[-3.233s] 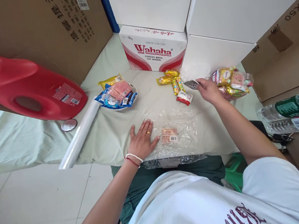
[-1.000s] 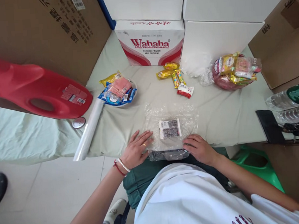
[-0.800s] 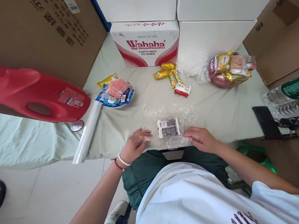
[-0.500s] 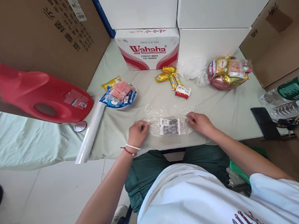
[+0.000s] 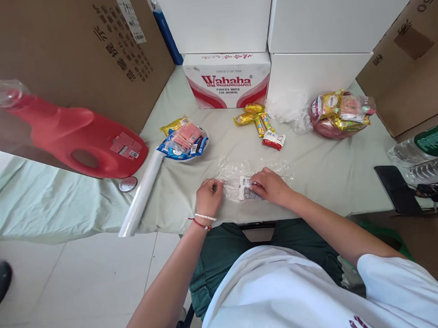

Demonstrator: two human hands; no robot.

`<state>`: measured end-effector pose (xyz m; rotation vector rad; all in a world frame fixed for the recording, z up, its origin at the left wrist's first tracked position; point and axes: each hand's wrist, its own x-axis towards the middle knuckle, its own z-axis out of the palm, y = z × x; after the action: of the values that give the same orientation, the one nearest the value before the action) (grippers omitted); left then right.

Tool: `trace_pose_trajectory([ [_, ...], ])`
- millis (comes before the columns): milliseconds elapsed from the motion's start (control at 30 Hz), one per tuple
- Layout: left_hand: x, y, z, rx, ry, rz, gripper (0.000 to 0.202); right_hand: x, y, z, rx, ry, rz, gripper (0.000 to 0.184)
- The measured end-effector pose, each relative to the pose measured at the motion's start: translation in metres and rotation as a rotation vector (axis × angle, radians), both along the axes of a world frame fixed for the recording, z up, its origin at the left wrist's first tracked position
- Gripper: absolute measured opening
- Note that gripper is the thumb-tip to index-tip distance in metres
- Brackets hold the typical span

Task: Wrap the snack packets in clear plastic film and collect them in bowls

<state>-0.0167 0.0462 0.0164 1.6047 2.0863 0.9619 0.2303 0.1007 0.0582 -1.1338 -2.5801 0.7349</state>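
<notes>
A clear sheet of plastic film point(image 5: 229, 172) lies crinkled on the cloth near the table's front edge. On it rests a small snack packet point(image 5: 245, 187) with a white printed end and dark contents. My left hand point(image 5: 210, 196) pinches the film's left edge between thumb and fingers. My right hand point(image 5: 274, 186) is closed over the packet's right part, its fingertips gripping there and hiding that side. Some film spreads out behind and to the right of my right hand.
A plastic film roll point(image 5: 141, 196), a bowl of snacks point(image 5: 189, 159) and a red jug point(image 5: 87, 137) stand left. Several yellow snacks point(image 5: 244, 118) lie ahead, before a Wahaba-style white-red carton point(image 5: 232, 84). Right are a reddish bowl point(image 5: 324, 127), bottles point(image 5: 431, 143) and a phone point(image 5: 396, 185).
My right hand has left the film's right edge and moved left onto the snack packet. My left hand stays at the film's left edge. The camera view has shifted slightly.
</notes>
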Motion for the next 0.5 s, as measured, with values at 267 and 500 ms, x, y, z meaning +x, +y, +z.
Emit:
trace_pose_trajectory([
  [267,0.039,-0.054,0.028,0.398,0.308,0.117,0.025,-0.004,0.015,-0.008,-0.21,0.101,-0.124,0.011],
  [500,0.088,-0.054,0.026,0.18,0.336,-0.399,0.045,0.003,0.019,-0.003,-0.266,0.139,-0.077,0.012],
])
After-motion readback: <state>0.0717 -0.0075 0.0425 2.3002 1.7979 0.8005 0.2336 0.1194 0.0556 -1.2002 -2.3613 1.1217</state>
